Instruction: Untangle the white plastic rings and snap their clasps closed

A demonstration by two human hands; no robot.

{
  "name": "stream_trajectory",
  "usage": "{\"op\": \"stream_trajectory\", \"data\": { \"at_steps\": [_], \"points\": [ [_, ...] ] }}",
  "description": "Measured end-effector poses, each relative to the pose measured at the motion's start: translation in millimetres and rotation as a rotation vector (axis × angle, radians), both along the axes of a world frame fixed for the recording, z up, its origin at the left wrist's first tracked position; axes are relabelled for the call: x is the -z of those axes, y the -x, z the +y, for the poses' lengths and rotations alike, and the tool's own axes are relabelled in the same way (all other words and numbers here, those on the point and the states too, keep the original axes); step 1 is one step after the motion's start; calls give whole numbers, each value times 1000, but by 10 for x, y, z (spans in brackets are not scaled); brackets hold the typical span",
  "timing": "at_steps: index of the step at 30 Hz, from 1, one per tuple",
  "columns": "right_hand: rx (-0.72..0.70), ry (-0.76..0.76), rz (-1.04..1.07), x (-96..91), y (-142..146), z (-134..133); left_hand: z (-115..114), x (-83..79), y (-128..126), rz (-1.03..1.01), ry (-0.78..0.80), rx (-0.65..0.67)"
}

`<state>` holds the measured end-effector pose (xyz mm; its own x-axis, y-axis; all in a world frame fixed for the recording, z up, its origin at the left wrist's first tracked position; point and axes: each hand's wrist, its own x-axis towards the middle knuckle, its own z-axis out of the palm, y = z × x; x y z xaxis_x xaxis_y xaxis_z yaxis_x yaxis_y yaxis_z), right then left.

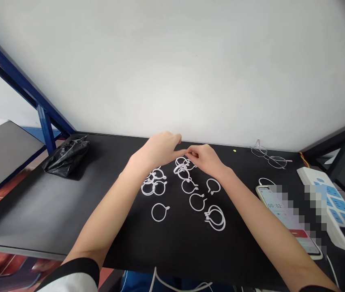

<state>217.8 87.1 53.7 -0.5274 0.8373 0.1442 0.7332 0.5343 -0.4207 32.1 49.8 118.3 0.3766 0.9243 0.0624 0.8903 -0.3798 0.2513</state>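
In the head view, both forearms come in from the lower corners of the frame and converge near the centre, over the far part of a black table (172,247). The left hand (163,149) is turned back-up and bent toward the right, with one digit stretched out to the fingertips of the right hand (202,156). The right hand points toward the upper left, its thumb and index finger pinched together; whether a small thing is clamped between them cannot be told, nor can the left hand's grip. White open rings (190,201) with small tabbed ends lie on the table below the hands, in two groups. At centre-left, at least four overlap, partly hidden by the left wrist, and one loose ring (159,221) lies apart below them. On the other side, a bunch of at least three sits just under the right hand, with two single rings stepping down from it, one more beside the right forearm, and at least two stacked at the lower end; overlaps prevent an exact count. One crumpled black plastic bag (67,156) rests at the left of the frame, its contents hidden. Toward the right edge are one pair of glasses (268,157), one phone (274,205), partly pixelated, and one power strip (339,205) with blue sockets.
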Motion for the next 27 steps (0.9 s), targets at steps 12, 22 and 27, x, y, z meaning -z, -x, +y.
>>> {"op": "stream_trajectory", "data": {
  "at_steps": [12, 22, 27],
  "points": [
    [47, 7, -33, 52, -9, 28, 154, 237, -147, 109, 556, 58],
    [61, 63, -1, 128, -24, 65, 250, 289, -66, -35, 498, 164],
    [56, 94, 67, 143, -37, 92, 271, 317, -50, -47, 465, 166]
  ]
}}
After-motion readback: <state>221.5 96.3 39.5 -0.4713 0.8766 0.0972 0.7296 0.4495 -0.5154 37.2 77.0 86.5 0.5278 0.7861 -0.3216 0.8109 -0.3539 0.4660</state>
